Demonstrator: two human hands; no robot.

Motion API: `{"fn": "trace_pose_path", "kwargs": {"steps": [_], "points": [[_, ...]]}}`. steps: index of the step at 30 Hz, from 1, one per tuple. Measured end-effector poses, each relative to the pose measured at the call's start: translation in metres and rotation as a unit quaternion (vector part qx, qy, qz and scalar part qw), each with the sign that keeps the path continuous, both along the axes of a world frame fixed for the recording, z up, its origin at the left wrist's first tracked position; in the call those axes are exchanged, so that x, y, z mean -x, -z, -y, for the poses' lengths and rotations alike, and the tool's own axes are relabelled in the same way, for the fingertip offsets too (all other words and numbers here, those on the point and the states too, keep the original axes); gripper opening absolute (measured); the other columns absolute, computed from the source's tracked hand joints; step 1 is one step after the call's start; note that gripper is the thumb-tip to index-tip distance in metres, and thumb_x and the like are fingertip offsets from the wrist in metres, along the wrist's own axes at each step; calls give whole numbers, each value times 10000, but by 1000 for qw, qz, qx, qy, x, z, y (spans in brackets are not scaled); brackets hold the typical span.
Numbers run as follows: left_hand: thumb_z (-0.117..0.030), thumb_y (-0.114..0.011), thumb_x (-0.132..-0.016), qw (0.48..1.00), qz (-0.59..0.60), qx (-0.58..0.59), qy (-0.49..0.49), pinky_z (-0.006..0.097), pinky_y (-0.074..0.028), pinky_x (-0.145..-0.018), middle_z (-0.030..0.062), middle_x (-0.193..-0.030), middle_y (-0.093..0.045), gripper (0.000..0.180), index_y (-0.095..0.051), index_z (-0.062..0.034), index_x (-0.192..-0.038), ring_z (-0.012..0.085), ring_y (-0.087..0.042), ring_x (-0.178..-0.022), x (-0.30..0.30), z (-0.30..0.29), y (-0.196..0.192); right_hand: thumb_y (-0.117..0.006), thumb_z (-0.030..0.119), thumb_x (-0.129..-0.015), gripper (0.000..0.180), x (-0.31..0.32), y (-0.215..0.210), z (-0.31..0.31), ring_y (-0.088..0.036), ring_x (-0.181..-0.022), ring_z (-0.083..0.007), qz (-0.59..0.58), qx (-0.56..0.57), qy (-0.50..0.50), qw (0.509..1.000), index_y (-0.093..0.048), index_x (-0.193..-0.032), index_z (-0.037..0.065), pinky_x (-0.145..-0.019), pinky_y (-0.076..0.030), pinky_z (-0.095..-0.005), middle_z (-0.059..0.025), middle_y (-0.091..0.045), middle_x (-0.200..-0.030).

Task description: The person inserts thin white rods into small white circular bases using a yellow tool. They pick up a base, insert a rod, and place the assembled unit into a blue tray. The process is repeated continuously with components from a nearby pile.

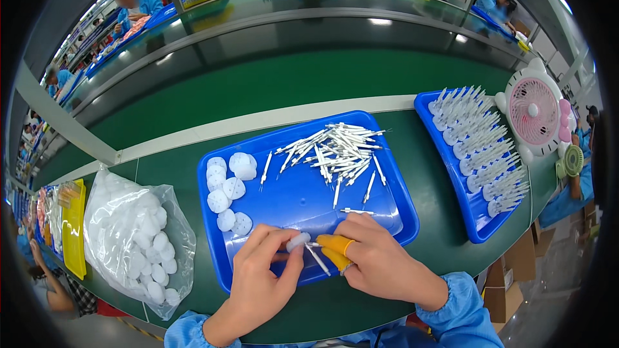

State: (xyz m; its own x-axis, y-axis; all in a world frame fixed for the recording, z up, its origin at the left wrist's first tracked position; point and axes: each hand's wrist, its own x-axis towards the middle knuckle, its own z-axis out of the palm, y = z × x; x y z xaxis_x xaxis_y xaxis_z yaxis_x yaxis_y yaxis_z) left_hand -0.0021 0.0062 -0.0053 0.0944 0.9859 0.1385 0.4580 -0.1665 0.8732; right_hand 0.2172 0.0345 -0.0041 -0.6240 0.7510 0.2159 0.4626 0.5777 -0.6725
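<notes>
Over the near edge of a blue tray (216,219), my left hand (261,277) pinches a small white disc (298,241) between thumb and fingers. My right hand (380,258), with yellow finger covers on two fingers, closes on a thin white stick (318,261) that slants down beside the disc. The stick's tip meets or nearly meets the disc; the exact contact is too small to tell. In the tray, several loose white discs with small holes (219,201) lie at the left. A heap of thin white sticks (345,154) lies at the far right.
A clear bag of white discs (129,238) stands left, beside a yellow tray (76,232). To the right, another blue tray (474,219) holds rows of discs with upright sticks, next to a pink-and-white fan (533,109). A green conveyor (290,71) runs beyond; people sit across it.
</notes>
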Motion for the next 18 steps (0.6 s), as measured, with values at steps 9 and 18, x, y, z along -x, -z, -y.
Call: {"fn": "trace_pose_path", "kwargs": {"steps": [9,18], "points": [[10,-797,-892,999,-18,23,-32,341,-654,-729,129,-916,-690,164,-670,34,-994,252,-762,-795,-5,4,1,-711,-61,-733,464,7,-3,1,-595,-932,-347,13,8,15,1000,-735,-1195,-95,-892,-488,-463,-165,-618,-1001],[21,-774,-866,998,-37,-34,-25,349,-643,-710,138,-922,-686,147,-679,33,-977,271,-759,-765,-6,5,-3,-731,-75,-684,363,18,4,14,-594,-807,-304,-68,-10,60,996,-764,-1045,-93,-698,-496,-399,-138,-640,-894]]}}
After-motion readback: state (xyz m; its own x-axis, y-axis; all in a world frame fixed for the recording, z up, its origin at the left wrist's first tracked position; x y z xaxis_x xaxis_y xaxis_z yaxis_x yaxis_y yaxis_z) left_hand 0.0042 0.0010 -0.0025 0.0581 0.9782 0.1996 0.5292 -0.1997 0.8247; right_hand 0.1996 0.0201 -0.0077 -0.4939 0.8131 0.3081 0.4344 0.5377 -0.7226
